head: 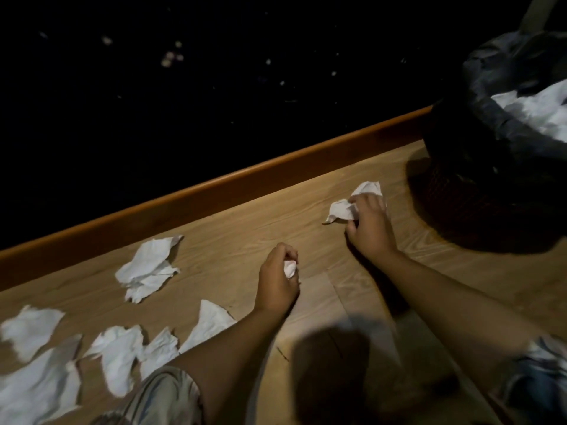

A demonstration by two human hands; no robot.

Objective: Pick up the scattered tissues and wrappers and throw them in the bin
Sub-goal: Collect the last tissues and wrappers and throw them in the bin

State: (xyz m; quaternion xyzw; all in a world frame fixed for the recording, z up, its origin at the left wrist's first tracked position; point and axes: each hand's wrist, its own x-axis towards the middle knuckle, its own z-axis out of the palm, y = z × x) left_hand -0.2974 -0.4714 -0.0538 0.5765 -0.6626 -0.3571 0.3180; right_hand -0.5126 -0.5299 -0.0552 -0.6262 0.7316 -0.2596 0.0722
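My left hand (277, 279) is closed around a small balled-up white tissue (289, 269) just above the wooden floor. My right hand (368, 223) rests on a crumpled white tissue (343, 208) lying on the floor, fingers curled onto its right part. The bin (478, 191), dark and lined with a black bag, stands at the right; white tissues (540, 111) show inside it. A flat crumpled tissue (148, 268) lies to the left of my left hand. Several more white tissues (116, 354) are spread along the lower left.
An orange-brown wooden rail (214, 191) runs diagonally along the far edge of the floor (245, 228); beyond it all is dark with small pale specks. My shadow falls on the boards at the bottom centre. Patterned cloth (540, 372) shows at the lower right.
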